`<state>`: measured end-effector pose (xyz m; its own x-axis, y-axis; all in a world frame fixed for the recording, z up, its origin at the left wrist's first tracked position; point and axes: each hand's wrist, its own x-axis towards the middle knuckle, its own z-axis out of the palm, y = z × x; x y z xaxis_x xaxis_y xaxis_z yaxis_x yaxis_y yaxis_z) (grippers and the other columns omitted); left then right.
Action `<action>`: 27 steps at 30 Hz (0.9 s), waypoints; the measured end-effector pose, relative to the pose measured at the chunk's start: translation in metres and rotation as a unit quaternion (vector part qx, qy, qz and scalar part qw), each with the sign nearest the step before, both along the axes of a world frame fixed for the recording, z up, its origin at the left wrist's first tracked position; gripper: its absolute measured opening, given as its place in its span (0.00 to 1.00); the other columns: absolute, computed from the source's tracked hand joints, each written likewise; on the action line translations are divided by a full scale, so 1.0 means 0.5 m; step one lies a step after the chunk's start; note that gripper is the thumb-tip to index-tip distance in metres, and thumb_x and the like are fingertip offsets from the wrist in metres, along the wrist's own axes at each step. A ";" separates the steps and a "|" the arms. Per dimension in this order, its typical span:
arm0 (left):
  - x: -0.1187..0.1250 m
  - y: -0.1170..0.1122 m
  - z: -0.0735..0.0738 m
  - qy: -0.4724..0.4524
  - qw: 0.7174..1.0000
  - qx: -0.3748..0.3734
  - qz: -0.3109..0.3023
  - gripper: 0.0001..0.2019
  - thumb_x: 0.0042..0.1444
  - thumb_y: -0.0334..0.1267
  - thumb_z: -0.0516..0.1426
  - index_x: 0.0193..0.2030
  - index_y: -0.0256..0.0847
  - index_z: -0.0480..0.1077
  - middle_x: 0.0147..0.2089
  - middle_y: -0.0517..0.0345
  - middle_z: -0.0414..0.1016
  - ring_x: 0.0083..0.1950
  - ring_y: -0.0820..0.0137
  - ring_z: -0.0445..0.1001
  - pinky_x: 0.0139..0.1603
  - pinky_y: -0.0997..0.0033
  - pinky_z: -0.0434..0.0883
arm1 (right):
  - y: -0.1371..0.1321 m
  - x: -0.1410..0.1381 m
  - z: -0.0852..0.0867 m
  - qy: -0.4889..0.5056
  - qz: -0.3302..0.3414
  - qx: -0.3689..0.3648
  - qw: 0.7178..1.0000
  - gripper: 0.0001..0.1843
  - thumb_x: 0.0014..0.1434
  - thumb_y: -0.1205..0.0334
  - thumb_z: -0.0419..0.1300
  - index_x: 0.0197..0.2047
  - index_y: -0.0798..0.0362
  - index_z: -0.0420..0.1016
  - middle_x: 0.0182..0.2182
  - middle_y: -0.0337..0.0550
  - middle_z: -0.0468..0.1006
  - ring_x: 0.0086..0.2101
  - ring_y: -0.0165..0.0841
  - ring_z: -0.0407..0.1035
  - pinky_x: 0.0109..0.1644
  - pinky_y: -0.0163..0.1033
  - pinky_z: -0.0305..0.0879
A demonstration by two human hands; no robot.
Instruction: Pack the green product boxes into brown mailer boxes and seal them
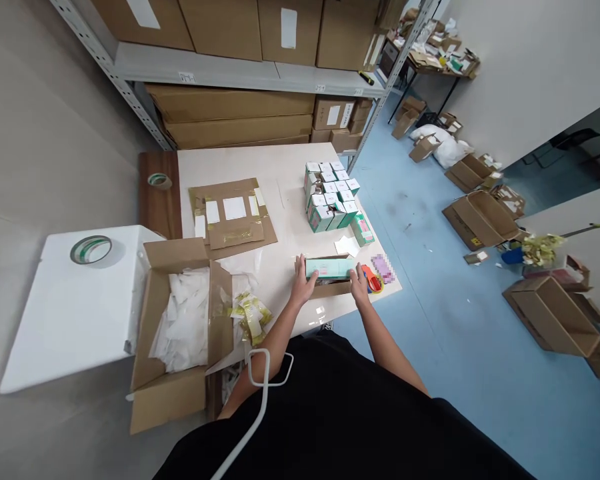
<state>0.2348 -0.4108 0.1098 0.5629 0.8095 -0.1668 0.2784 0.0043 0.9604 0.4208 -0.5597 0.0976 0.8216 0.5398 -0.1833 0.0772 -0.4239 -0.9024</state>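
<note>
Held by both ends, just on the near side of the stack of small boxes [330, 198]: long green box [330, 268], sitting in a brown carton [330, 289]. Fingers of left hand [303, 283] pressed together against one end; those of right hand [360, 285] curled on the other.

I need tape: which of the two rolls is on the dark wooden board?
The far tape roll, beside the flattened cardboard; the other roll lies nearer, on the white panel.

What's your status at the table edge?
Left hand and right hand grip the ends of the teal pack. Pack sits in small cardboard box. Red tape dispenser beside right hand.
</note>
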 end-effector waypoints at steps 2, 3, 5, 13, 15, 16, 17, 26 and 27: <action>-0.001 0.006 -0.008 -0.003 0.999 0.031 0.015 0.43 0.67 0.51 0.60 0.82 0.50 0.43 0.83 0.52 0.44 0.83 0.56 0.42 0.81 0.51 0.49 | 0.002 0.017 0.006 0.023 -0.023 -0.013 0.999 0.48 0.65 0.34 0.54 0.79 0.50 0.54 0.76 0.49 0.57 0.74 0.44 0.52 0.77 0.51 0.51; -0.002 0.009 -0.012 0.001 0.999 0.036 0.014 0.42 0.67 0.49 0.60 0.82 0.50 0.44 0.83 0.51 0.47 0.83 0.55 0.45 0.80 0.51 0.51 | 0.003 0.024 0.011 0.031 -0.024 -0.011 0.999 0.47 0.65 0.35 0.55 0.79 0.50 0.54 0.76 0.48 0.56 0.75 0.43 0.51 0.77 0.51 0.51; -0.006 0.014 -0.025 0.018 0.999 0.035 0.000 0.37 0.67 0.46 0.59 0.79 0.49 0.53 0.79 0.49 0.58 0.79 0.55 0.56 0.78 0.51 0.57 | 0.004 0.036 0.018 0.034 -0.006 0.011 0.999 0.46 0.66 0.36 0.55 0.79 0.50 0.55 0.77 0.46 0.56 0.74 0.43 0.52 0.76 0.50 0.53; 0.018 -0.007 -0.100 0.155 0.979 0.108 -0.070 0.29 0.54 0.36 0.67 0.65 0.40 0.74 0.70 0.42 0.71 0.75 0.47 0.63 0.77 0.46 0.60 | 0.007 0.066 0.005 0.061 0.078 0.038 0.994 0.38 0.65 0.39 0.56 0.72 0.50 0.68 0.70 0.52 0.69 0.69 0.47 0.63 0.72 0.56 0.61; 0.027 -0.022 -0.116 0.220 0.966 0.106 -0.090 0.38 0.46 0.36 0.72 0.66 0.39 0.73 0.77 0.38 0.60 0.79 0.40 0.53 0.77 0.42 0.57 | 0.011 0.081 0.004 0.074 0.102 0.047 0.991 0.37 0.63 0.40 0.59 0.70 0.50 0.71 0.67 0.53 0.72 0.67 0.48 0.65 0.71 0.57 0.63; 0.031 -0.030 -0.123 0.246 0.958 0.104 -0.099 0.42 0.43 0.37 0.74 0.68 0.39 0.71 0.80 0.37 0.52 0.81 0.37 0.47 0.77 0.40 0.57 | 0.013 0.090 0.004 0.081 0.113 0.050 0.989 0.36 0.62 0.42 0.61 0.69 0.50 0.72 0.67 0.53 0.73 0.66 0.48 0.66 0.70 0.57 0.64; 0.033 -0.039 -0.130 0.266 0.952 0.104 -0.106 0.46 0.42 0.38 0.75 0.70 0.39 0.69 0.82 0.37 0.45 0.81 0.36 0.43 0.76 0.39 0.57 | 0.014 0.099 0.005 0.088 0.125 0.052 0.987 0.35 0.62 0.43 0.62 0.68 0.49 0.73 0.66 0.52 0.74 0.66 0.48 0.67 0.70 0.57 0.65; 0.061 -0.104 -0.148 0.302 0.936 0.176 -0.036 0.13 0.55 0.46 0.69 0.41 0.40 0.81 0.85 0.50 0.35 0.83 0.42 0.39 0.78 0.44 0.56 | -0.014 0.154 -0.010 0.149 0.235 0.043 0.960 0.32 0.62 0.50 0.63 0.68 0.43 0.73 0.67 0.47 0.72 0.62 0.47 0.70 0.64 0.54 0.71; 0.068 -0.109 -0.146 0.303 0.936 0.176 -0.024 0.13 0.54 0.46 0.69 0.41 0.40 0.81 0.85 0.51 0.37 0.83 0.42 0.40 0.78 0.44 0.55 | -0.019 0.158 -0.014 0.155 0.243 0.042 0.957 0.31 0.62 0.50 0.63 0.68 0.43 0.73 0.67 0.47 0.72 0.62 0.47 0.70 0.64 0.53 0.71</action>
<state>0.2690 -0.4653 0.0367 0.4886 0.8503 -0.1958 0.7643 -0.3089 0.5661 0.4996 -0.5693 0.0905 0.3829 0.8683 -0.3154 -0.0294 -0.3298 -0.9436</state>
